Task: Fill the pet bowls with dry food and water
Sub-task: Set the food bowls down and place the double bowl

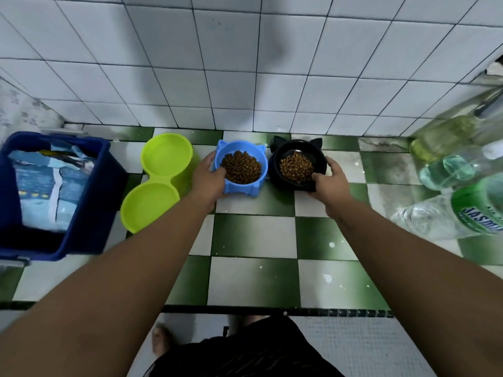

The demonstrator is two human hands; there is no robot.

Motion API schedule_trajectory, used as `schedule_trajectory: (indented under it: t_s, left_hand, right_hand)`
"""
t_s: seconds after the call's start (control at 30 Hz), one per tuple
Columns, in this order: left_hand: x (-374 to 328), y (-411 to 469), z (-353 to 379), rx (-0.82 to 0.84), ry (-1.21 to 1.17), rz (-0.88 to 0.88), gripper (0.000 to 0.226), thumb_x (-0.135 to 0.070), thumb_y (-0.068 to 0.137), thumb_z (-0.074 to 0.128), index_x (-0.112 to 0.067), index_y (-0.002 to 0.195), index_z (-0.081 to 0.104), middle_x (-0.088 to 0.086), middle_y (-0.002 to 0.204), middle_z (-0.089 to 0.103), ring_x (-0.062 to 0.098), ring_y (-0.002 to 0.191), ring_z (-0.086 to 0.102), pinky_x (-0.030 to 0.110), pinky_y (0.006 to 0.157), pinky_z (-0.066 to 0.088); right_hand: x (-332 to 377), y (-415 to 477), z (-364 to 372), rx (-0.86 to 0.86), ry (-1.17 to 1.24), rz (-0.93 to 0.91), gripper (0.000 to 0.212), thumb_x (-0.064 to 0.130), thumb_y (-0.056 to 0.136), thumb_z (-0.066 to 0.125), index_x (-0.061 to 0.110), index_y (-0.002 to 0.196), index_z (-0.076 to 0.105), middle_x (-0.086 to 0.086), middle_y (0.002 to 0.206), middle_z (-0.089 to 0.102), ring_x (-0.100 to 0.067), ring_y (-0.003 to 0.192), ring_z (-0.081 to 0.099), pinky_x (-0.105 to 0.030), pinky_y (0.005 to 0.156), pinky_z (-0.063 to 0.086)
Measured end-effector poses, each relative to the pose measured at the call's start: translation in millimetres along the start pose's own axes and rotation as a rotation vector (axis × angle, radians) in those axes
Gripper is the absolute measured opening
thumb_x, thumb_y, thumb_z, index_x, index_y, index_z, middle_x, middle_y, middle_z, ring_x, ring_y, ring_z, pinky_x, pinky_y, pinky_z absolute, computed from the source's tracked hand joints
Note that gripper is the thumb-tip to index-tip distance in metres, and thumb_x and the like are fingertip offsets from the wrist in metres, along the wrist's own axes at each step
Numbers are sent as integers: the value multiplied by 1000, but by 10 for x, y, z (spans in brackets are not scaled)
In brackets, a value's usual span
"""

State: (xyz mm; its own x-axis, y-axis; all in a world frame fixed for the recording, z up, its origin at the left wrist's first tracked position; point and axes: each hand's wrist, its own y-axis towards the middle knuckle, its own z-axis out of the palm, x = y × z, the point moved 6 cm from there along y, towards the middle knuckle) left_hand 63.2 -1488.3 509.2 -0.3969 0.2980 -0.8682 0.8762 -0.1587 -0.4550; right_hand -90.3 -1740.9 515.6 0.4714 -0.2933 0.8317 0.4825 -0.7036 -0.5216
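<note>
A blue cat-eared bowl [255, 183] holding brown kibble sits on the green-and-white checked ledge [253, 235]. My left hand [208, 178] grips its left rim. To its right stands a black cat-eared bowl [277, 161], also with kibble, and my right hand [330, 180] holds its front right rim. A lime-green double bowl [158, 180] lies to the left with both wells empty. Clear water bottles [446, 213] lie and stand at the right edge.
A dark blue bin [89, 202] at the far left holds a light blue pet food bag [46, 186]. A white tiled wall [245, 63] rises right behind the bowls. The ledge's front edge runs just above my knees and feet.
</note>
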Motion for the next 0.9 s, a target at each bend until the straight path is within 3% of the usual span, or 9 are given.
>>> schedule_trajectory:
  t_s: [0.17, 0.4, 0.53, 0.63, 0.7, 0.77, 0.9]
  left_hand:
    - [53, -235, -206, -12, -27, 47, 50, -7, 100, 52, -38, 138, 57, 3, 126, 66, 26, 113, 66, 51, 97, 58]
    - [75, -706, -930, -64, -80, 139, 48, -15, 96, 57, -40, 136, 60, 4, 106, 73, 29, 98, 73, 54, 86, 61]
    - [148, -1025, -1631, -134, -144, 150, 54, -26, 76, 60, -41, 127, 65, 2, 108, 75, 27, 100, 73, 57, 83, 62]
    - [206, -1417, -2208, -173, -160, 197, 44, -16, 87, 59, -36, 125, 66, -2, 112, 72, 26, 104, 70, 55, 83, 62]
    - [308, -1660, -2615, -203, -162, 205, 38, -12, 95, 58, -36, 125, 62, 1, 109, 67, 29, 106, 68, 54, 84, 62]
    - [491, -1870, -3064, -241, -180, 178, 40, -14, 98, 59, -34, 132, 59, 2, 112, 61, 29, 104, 66, 55, 78, 63]
    - [918, -2380, -3993, -363, -258, 127, 45, -12, 98, 59, -31, 139, 59, 1, 130, 61, 26, 100, 67, 50, 69, 65]
  right_hand:
    - [-10, -261, 2, 18, 34, -41, 63, -3, 93, 51, 29, 146, 43, -8, 120, 53, -24, 94, 62, -42, 76, 61]
    - [66, -946, 85, 25, 6, -155, 60, -4, 93, 53, 29, 143, 47, -10, 120, 54, -28, 95, 63, -41, 70, 60]
    - [176, -1462, 298, 37, -18, -243, 59, -1, 90, 57, 32, 139, 49, -15, 128, 53, -36, 102, 62, -54, 81, 59]
    - [193, -1978, 642, 113, 13, -278, 59, -5, 93, 54, 27, 142, 47, -13, 114, 55, -28, 86, 60, -49, 77, 58]
    - [137, -2357, 916, 174, 47, -270, 59, -7, 92, 53, 26, 141, 47, -10, 107, 56, -29, 88, 60, -45, 72, 56]
    - [30, -2720, 1212, 225, 45, -269, 59, -7, 92, 53, 27, 139, 48, -12, 117, 54, -34, 98, 60, -47, 73, 58]
    - [-248, -3445, 1859, 349, -4, -300, 57, -5, 90, 55, 27, 137, 48, -16, 125, 56, -32, 95, 61, -53, 79, 58]
